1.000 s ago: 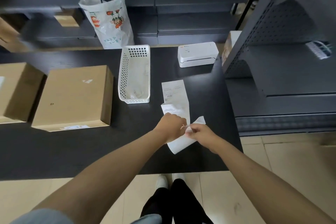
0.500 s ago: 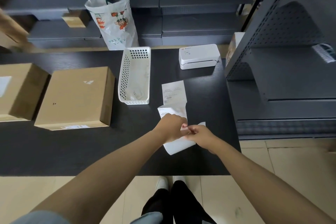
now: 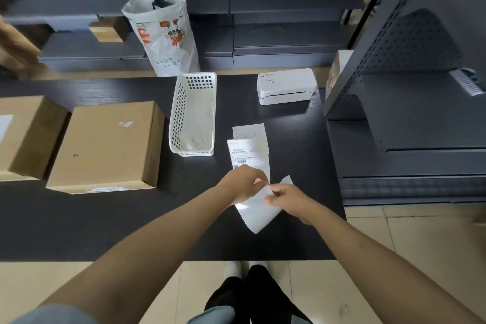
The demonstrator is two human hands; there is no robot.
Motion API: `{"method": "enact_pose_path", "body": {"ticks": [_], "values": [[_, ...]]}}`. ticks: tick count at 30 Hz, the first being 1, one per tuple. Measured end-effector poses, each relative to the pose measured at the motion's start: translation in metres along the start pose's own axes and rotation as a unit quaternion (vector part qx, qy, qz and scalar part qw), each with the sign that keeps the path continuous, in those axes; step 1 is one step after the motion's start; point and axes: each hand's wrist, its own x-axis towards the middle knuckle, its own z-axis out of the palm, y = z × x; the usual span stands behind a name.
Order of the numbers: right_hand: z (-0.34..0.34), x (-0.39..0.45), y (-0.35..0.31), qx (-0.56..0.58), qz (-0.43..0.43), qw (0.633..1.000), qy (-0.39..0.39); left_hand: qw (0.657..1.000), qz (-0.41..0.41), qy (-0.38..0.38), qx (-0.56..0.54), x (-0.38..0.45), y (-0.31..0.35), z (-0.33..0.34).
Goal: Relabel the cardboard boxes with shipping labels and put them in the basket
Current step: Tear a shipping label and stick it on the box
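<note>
Over the black table (image 3: 79,223), my left hand (image 3: 243,183) and my right hand (image 3: 288,198) both pinch a white shipping label (image 3: 248,155). Its printed part rises above my left hand, and the shiny backing sheet (image 3: 259,214) hangs below my fingers. Another printed label (image 3: 248,131) lies flat on the table just beyond. A white perforated basket (image 3: 193,116) stands left of the labels. Two cardboard boxes lie further left, one large (image 3: 105,147), one at the frame's edge (image 3: 26,134).
A white label printer (image 3: 286,89) sits at the table's back right. A printed plastic bag (image 3: 163,34) stands behind the basket. Grey metal shelving (image 3: 410,87) closes in the right side and the back. A small cardboard box (image 3: 106,30) rests on a back shelf.
My hands have pulled slightly apart, and more of the printed label shows above my left hand while the backing has come further away. The view has tilted a little.
</note>
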Motion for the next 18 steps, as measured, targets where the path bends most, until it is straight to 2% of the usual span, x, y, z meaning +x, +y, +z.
{"method": "enact_pose_path", "body": {"ticks": [4, 8, 11, 18], "values": [[-0.001, -0.001, -0.001, 0.003, 0.001, 1.0, -0.011, 1.0, -0.008, 0.0, 0.016, 0.0, 0.002, 0.0], [-0.006, -0.003, -0.002, -0.008, 0.036, 0.999, 0.0, 0.991, -0.096, 0.083, -0.037, 0.0, -0.004, -0.007], [-0.009, -0.003, 0.001, -0.043, 0.07, 0.996, 0.039, 0.978, -0.162, 0.121, -0.047, -0.003, -0.011, -0.019], [-0.009, 0.0, 0.006, -0.132, 0.151, 0.976, 0.089, 0.946, -0.248, 0.2, -0.063, -0.005, -0.028, -0.042]]}}
